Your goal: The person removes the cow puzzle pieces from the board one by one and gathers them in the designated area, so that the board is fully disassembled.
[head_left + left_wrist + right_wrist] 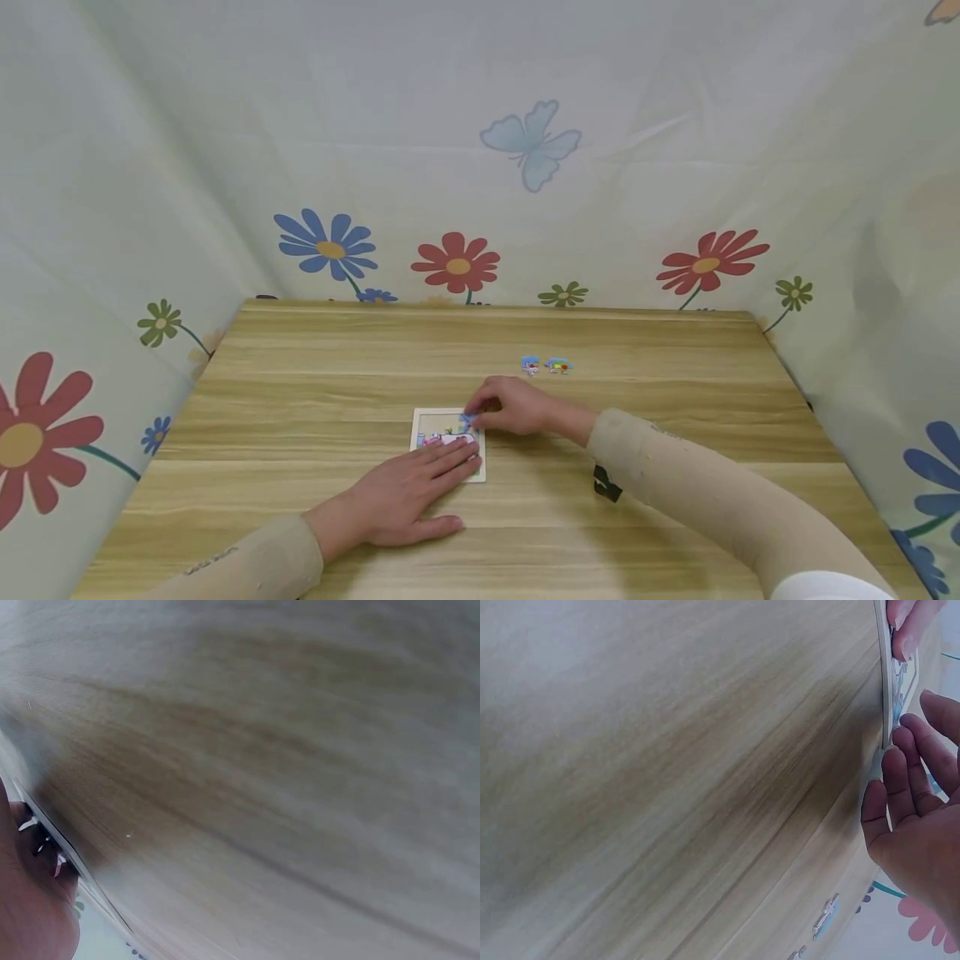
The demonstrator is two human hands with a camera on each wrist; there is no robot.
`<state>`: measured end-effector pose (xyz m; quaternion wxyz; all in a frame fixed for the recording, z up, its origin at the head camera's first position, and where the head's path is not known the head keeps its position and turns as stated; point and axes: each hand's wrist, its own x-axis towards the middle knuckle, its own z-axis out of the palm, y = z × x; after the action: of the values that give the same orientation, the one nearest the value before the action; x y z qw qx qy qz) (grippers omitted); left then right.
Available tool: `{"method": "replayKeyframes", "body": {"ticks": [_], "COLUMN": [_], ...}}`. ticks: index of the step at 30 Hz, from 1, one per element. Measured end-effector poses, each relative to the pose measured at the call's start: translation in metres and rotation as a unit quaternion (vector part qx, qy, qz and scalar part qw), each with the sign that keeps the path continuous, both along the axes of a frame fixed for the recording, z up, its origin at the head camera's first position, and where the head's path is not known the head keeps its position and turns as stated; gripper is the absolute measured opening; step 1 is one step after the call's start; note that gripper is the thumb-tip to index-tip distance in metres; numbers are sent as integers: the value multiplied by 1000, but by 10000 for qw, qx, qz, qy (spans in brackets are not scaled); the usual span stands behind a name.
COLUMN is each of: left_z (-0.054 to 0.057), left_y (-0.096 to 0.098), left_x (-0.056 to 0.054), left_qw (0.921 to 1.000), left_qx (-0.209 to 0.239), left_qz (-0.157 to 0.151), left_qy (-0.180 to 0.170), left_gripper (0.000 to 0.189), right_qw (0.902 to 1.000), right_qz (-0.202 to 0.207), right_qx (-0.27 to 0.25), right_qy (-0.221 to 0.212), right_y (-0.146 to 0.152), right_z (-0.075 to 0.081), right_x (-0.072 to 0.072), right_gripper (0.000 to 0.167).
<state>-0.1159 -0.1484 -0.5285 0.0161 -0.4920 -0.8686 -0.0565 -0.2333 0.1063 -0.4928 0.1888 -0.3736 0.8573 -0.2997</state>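
A small square puzzle board with a pale frame lies on the wooden table. My left hand rests flat across its lower part, fingers straight, covering much of the picture. At the board's upper right corner my right hand has its thumb and fingertips bent about a blue puzzle piece. In the right wrist view the right hand's curled fingers are beside the board's edge. The left wrist view shows only part of the left hand and the board's edge.
Two loose puzzle pieces, one blue and white and one with green and red, lie farther back on the table. A small black object is by the right sleeve. A flowered cloth hangs behind and at both sides.
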Motion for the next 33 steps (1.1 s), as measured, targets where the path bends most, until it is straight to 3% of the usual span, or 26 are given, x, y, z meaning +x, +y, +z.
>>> {"method": "replayKeyframes", "body": {"ticks": [12, 28, 33], "left_z": [-1, 1, 2], "left_y": [0, 0, 0], "left_x": [0, 1, 1], "left_qw": [10000, 10000, 10000], "left_qx": [23, 31, -5], "left_qz": [-20, 4, 31], "left_qy": [-41, -4, 23], "left_gripper": [77, 77, 76], "right_qw": [9996, 9994, 9990], "right_qz": [-229, -150, -55], "right_qx": [10, -325, -431], "right_qy": [-157, 18, -136], "right_y": [-1, -5, -7], "right_z": [-4, -1, -2], "right_x": [-1, -3, -2], "right_gripper": [16, 5, 4]}}
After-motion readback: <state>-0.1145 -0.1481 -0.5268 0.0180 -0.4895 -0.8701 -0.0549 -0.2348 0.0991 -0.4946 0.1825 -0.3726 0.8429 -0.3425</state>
